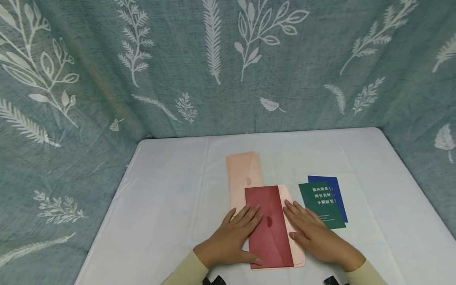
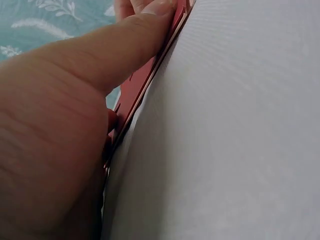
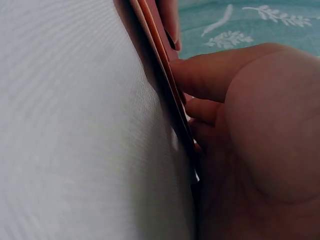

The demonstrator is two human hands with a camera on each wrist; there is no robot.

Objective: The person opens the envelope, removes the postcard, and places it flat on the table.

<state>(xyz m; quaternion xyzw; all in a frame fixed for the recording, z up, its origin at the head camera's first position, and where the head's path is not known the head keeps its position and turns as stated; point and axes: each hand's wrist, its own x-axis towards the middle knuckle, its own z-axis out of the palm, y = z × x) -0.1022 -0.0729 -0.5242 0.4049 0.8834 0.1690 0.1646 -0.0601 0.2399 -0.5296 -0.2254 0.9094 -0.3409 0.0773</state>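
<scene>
A red envelope (image 1: 265,237) with a small round tab lies on the white table, on top of a pale pink envelope (image 1: 296,253) that shows along its right side. My left hand (image 1: 235,239) rests flat on the red envelope's left part, fingers straight, thumb near its lower edge. With extended fingers, my right hand (image 1: 315,235) lies on the pink strip at the right. In the left wrist view the thumb (image 2: 125,45) touches the red paper. The right wrist view shows the right thumb (image 3: 205,75) against the stack's edge.
Behind the red envelope lies another pale pink envelope (image 1: 244,170), partly covered by it. To the right, a green card (image 1: 320,206) with white characters overlaps a blue card (image 1: 336,190). A grey-green leaf-patterned curtain (image 1: 228,103) hangs along the far and side edges of the table (image 1: 171,198).
</scene>
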